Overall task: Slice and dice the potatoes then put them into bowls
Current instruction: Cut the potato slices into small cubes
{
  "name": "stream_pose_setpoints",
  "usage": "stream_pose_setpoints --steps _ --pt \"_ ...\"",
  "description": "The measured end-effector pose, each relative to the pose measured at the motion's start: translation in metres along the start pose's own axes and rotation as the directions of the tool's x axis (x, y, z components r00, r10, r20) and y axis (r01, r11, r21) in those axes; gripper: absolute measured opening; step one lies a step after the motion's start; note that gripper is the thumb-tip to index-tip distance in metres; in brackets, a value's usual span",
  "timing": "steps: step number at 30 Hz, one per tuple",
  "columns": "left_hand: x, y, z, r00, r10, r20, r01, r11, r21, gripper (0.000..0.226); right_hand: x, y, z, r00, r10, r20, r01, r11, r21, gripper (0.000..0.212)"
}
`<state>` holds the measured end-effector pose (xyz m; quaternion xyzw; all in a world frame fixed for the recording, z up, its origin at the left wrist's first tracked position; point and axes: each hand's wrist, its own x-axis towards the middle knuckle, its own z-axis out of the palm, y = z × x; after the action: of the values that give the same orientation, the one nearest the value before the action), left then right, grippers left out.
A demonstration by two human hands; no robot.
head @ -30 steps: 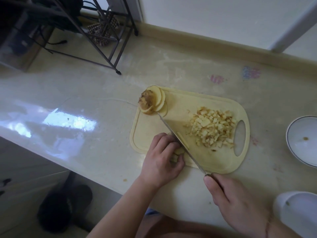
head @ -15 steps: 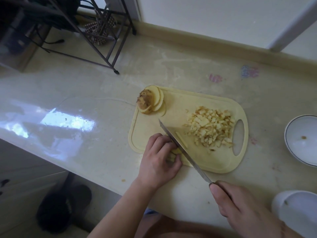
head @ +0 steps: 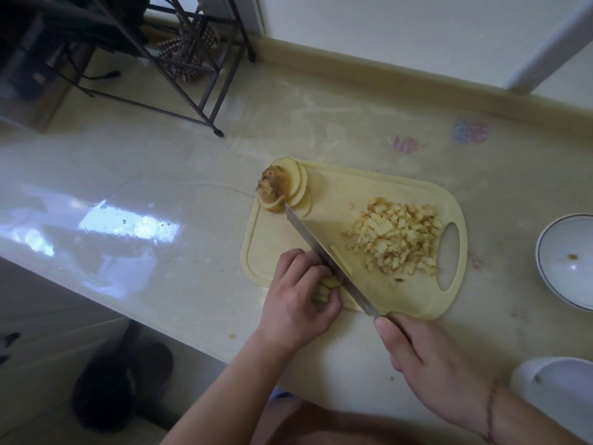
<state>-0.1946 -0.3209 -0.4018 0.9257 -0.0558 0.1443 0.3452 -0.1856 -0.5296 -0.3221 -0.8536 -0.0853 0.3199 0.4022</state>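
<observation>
A pale yellow cutting board (head: 327, 194) lies on the counter. A heap of diced potato (head: 396, 239) sits near its handle hole. Several potato slices with a skin-covered end piece (head: 284, 189) are stacked at its far left corner. My left hand (head: 296, 300) curls over a small stack of potato strips (head: 325, 287) at the board's near edge. My right hand (head: 430, 364) grips the handle of a knife (head: 327, 258), whose blade lies against my left fingers with its tip close to the slices. One thin strip (head: 340, 260) lies right of the blade.
A white bowl (head: 545, 252) with a dark rim line stands right of the board, a small scrap inside. Another white bowl (head: 558, 387) shows at the lower right. A black metal rack (head: 179, 72) stands at the back left. The counter's front edge runs under my forearms.
The knife drew back toward me half a second ago and has now slid forward again, its tip back near the stacked slices. My left hand stays on the strips.
</observation>
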Motion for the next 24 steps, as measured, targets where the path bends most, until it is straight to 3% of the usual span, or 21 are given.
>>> stream_pose_setpoints --steps 10,24 --pt "-0.005 0.001 -0.002 1.000 0.009 -0.013 -0.009 1.000 -0.003 0.020 -0.012 0.001 -0.004 1.000 -0.009 0.020 0.009 0.999 0.032 0.064" --pt "-0.007 -0.001 -0.003 1.000 -0.017 -0.007 0.016 0.999 -0.036 0.020 -0.029 0.011 -0.009 0.991 0.095 0.092 -0.093 0.995 -0.024 0.074"
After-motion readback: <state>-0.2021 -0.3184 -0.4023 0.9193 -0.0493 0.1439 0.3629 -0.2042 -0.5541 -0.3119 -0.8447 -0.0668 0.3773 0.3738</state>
